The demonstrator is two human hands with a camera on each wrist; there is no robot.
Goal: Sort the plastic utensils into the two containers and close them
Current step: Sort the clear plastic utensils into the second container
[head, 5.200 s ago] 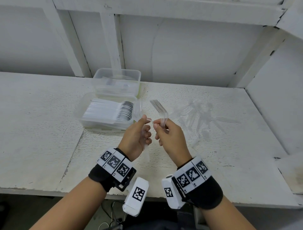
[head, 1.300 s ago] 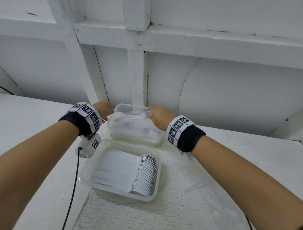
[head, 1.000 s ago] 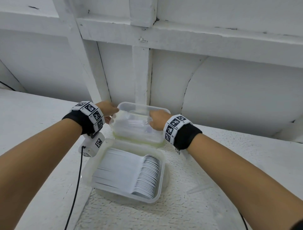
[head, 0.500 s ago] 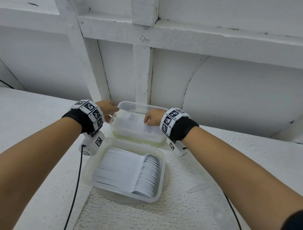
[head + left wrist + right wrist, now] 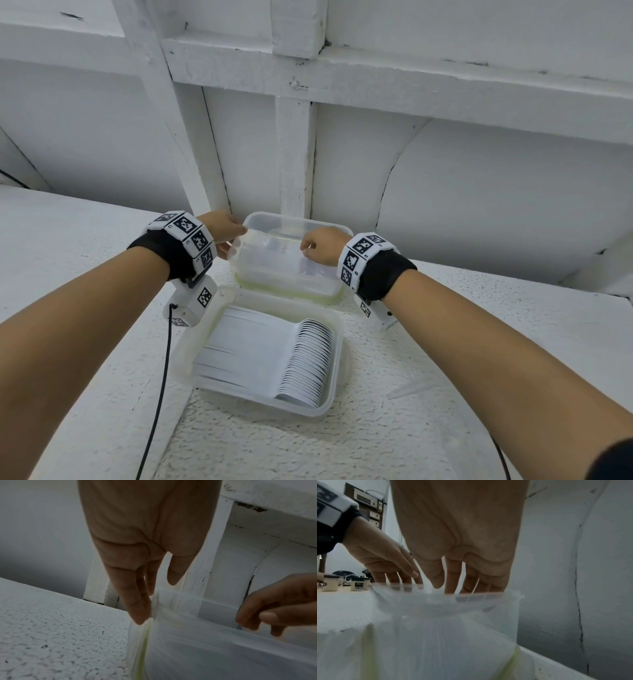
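Both hands on the far clear container (image 5: 287,263), up at the back of the white bench (image 5: 68,246) by the wall.

Head view only: near container (image 5: 337,359) sitting open just in front, packed with a tidy row of white spoons (image 5: 301,363), plus one clear utensil (image 5: 409,390) lying loose off to the right, hard to make out. Left wrist view: left hand (image 5: 147,536) with a wide grip, straight fingers (image 5: 137,601) touching the tub's left wall. Right wrist view: right hand (image 5: 458,534) reaching down into the open top, fingers dipping past the rim; grip on anything in there, can't tell, too blurred through the cloudy plastic. Thin translucent walls, rounded corners, yellowish seal at the base. Rough, pebbly paint on the bench.
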